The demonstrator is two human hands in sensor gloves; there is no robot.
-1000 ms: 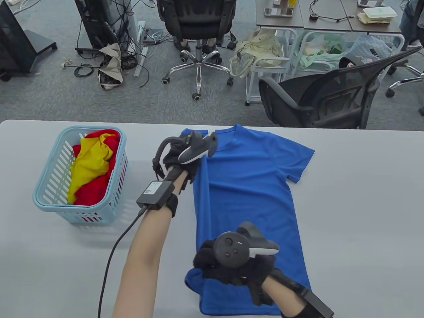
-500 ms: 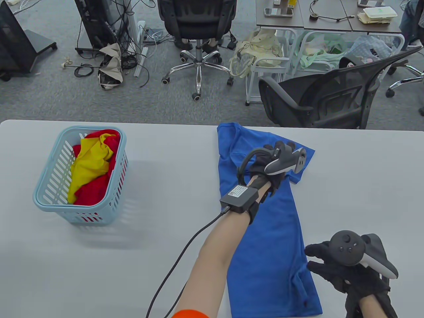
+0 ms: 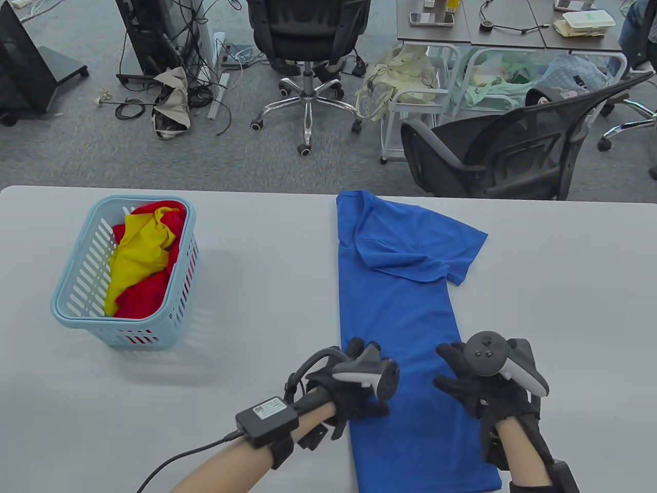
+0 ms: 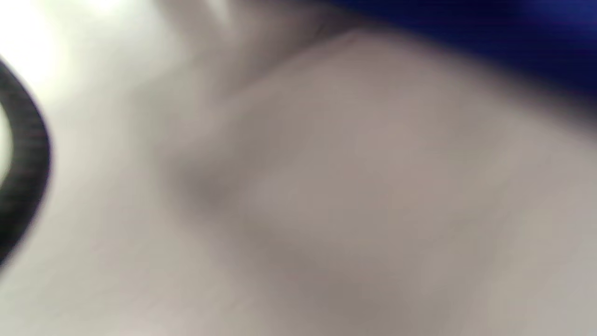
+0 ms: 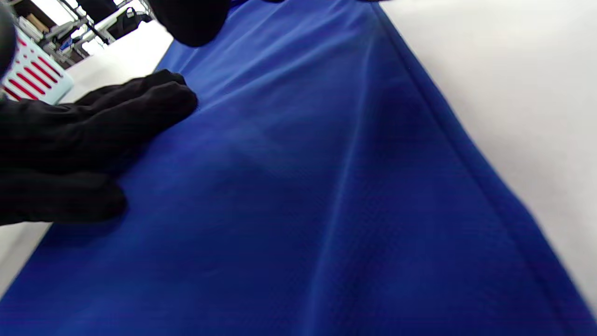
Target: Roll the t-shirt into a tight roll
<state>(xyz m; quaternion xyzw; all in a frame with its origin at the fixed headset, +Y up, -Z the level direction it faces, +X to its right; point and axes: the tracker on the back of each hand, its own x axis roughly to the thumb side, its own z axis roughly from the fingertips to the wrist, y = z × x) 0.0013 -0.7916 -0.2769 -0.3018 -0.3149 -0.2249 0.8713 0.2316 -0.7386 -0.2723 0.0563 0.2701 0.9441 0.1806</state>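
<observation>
The blue t-shirt [image 3: 405,318] lies flat on the grey table [image 3: 564,308], right of centre, folded lengthwise into a long strip running from the far edge toward the person. One sleeve [image 3: 451,246] sticks out to the right near the collar end, and a diagonal crease crosses the chest. No roll has been started, so the task looks to be in its preparation stage: flattening the folded strip.

To do this step well, the person would probably sweep both palms along the cloth to press out trapped air and that crease, tuck the protruding sleeve in so the strip has even width, and square the edges. A tight roll likely depends on starting from one narrow end with a small, firm first turn (loose cloth tends to skew as it rolls).

The left hand [image 3: 354,390] rests on the strip's left edge near its lower part, fingers extended and holding nothing. The right hand [image 3: 487,385] lies at the right edge at about the same height, fingers spread and flat, also gripping nothing. The right wrist view shows gloved fingers [image 5: 116,112] lying flat on the fabric; the left wrist view is too blurred to read.

A pale blue basket [image 3: 77,308] of red and yellow cloth [image 3: 143,257] stands well to the left.
</observation>
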